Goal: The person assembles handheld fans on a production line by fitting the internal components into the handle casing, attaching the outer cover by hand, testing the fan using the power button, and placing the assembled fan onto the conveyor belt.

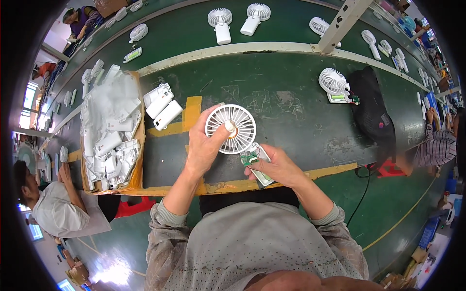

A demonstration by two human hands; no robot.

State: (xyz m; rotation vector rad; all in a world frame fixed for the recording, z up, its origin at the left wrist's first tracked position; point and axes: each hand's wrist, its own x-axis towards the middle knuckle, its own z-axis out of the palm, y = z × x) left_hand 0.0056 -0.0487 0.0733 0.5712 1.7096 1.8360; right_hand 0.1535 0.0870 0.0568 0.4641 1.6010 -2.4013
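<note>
A white handheld fan [244, 127] is held between my two hands above the front of the dark green bench. My left hand [204, 145] wraps the round fan head, its thumb pressed on the centre cap. My right hand [277, 167] grips the fan's opened handle, where a green circuit board [250, 158] is exposed beside a pale green cell. Some right fingers are hidden under the handle. To the left of my left hand, several white handle covers [164, 107] lie on the bench by yellow tape.
A cardboard box [141, 160] of white plastic parts stands at the left. On the right, an opened fan [332, 81] lies beside a black bag [373, 109]. More fans [220, 24] rest beyond a pale rail [233, 49]. Co-workers sit at both sides; a metal post [343, 25] rises at the back right.
</note>
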